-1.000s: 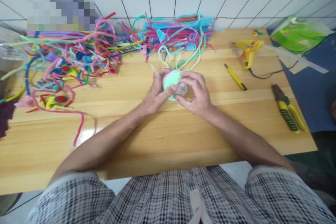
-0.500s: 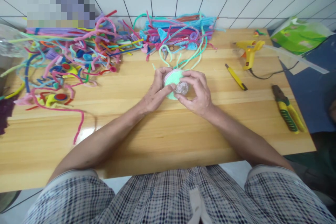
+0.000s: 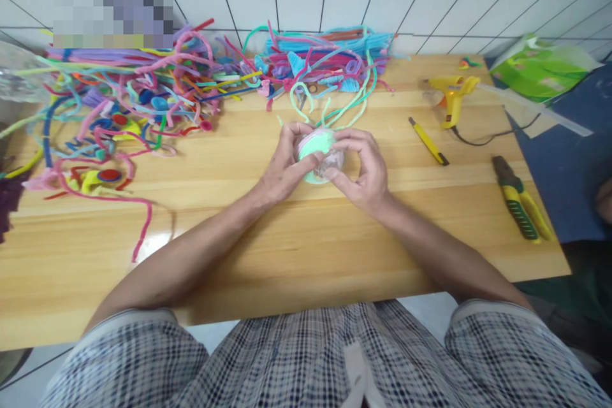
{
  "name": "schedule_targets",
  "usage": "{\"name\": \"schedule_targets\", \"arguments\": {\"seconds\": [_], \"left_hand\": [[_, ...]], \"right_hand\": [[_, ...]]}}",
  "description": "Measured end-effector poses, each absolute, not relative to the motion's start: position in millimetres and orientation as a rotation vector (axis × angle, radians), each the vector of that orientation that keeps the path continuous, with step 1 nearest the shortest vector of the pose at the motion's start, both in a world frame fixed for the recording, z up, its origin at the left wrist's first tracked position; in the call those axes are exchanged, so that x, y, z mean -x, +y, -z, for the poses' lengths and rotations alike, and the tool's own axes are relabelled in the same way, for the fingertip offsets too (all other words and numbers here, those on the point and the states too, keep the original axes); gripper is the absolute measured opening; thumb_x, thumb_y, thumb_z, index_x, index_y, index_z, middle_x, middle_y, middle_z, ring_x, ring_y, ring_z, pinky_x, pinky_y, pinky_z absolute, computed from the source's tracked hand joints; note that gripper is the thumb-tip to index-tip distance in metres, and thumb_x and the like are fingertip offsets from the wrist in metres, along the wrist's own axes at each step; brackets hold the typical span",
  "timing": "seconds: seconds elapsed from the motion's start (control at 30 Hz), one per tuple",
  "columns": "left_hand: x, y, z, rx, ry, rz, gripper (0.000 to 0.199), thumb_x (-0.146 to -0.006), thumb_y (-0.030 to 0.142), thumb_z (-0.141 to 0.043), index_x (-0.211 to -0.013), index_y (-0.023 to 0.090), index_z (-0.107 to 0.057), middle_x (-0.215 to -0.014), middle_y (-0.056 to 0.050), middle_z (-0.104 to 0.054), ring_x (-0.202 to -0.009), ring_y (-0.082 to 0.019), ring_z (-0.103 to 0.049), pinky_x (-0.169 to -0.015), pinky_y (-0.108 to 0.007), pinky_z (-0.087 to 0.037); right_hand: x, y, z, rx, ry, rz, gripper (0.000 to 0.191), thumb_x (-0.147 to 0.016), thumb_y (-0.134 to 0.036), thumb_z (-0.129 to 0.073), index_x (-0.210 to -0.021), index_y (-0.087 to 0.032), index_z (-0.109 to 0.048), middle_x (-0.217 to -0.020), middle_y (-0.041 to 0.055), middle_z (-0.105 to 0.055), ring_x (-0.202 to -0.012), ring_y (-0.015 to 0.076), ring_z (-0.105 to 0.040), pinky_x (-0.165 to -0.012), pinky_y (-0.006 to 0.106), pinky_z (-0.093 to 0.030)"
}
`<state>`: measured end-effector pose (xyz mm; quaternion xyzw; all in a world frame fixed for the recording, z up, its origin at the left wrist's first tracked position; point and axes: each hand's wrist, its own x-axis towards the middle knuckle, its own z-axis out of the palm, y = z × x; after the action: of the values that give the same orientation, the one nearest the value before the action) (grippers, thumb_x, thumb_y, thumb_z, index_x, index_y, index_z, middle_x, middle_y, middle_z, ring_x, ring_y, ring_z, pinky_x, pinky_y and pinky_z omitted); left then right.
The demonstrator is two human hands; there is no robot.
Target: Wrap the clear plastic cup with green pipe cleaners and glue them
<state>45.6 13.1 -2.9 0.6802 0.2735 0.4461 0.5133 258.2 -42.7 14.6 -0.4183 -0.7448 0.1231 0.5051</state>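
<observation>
Between my two hands is a rounded mint-green and pale-pink bundle of pipe cleaners (image 3: 319, 140), just above or on the table. A crinkled, greyish clear ball (image 3: 335, 159) sits against its right side, partly covered by fingers. My left hand (image 3: 289, 159) is closed round the bundle's left side, its thumb pressing across the front. My right hand (image 3: 364, 166) curls round the right side, with fingertips on top and the thumb on the crinkled ball. Loose green pipe cleaners (image 3: 351, 105) stretch away just behind the bundle.
A heap of coloured pipe cleaners (image 3: 119, 102) spreads over the left, with more bundles (image 3: 329, 44) along the tiled wall. To the right lie a yellow glue gun (image 3: 453, 97), a yellow cutter knife (image 3: 429, 141) and pliers (image 3: 519, 201). A green bag (image 3: 540, 67) stands beyond the table.
My right thumb has shifted slightly up and inward over the crinkled ball, now covering more of it. Both hands stay in about the same place.
</observation>
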Motion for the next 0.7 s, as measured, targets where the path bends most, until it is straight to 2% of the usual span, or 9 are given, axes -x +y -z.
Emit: {"name": "schedule_targets", "arguments": {"seconds": [0.2, 0.5, 0.7], "left_hand": [[-47, 10, -2, -1.635, 0.630, -1.051, 0.061, -0.102, 0.073, -0.076, -0.131, 0.029, -0.046, -0.137, -0.008, -0.060, -0.122, -0.025, -0.066, -0.105, -0.043, -0.062], [-44, 10, -1, -1.730, 0.626, -1.039, 0.055, -0.106, 0.068, -0.073, -0.134, 0.029, -0.047, -0.145, -0.009, -0.056, -0.131, -0.028, -0.065, -0.114, -0.049, -0.061], [-40, 12, 1, -1.830, 0.617, -0.976, 0.057, -0.110, 0.066, -0.070, -0.144, 0.031, -0.041, -0.158, -0.011, -0.048, -0.145, -0.030, -0.058, -0.124, -0.049, -0.055]], "right_hand": [[-257, -38, -13, 1.109, -1.554, -0.604, 0.045, -0.106, -0.067, -0.071, -0.134, -0.032, -0.069, -0.142, 0.0068, -0.078, -0.136, 0.0288, -0.073, -0.117, 0.052, -0.059], [-252, -32, -8, 1.117, -1.473, -0.811, 0.054, -0.099, -0.068, -0.080, -0.134, -0.029, -0.069, -0.138, 0.0074, -0.079, -0.128, 0.0273, -0.075, -0.115, 0.047, -0.061], [-253, -32, -7, 1.095, -1.503, -0.933, 0.066, -0.099, -0.076, -0.073, -0.144, -0.028, -0.064, -0.142, 0.0086, -0.077, -0.124, 0.0288, -0.076, -0.107, 0.048, -0.067]]}}
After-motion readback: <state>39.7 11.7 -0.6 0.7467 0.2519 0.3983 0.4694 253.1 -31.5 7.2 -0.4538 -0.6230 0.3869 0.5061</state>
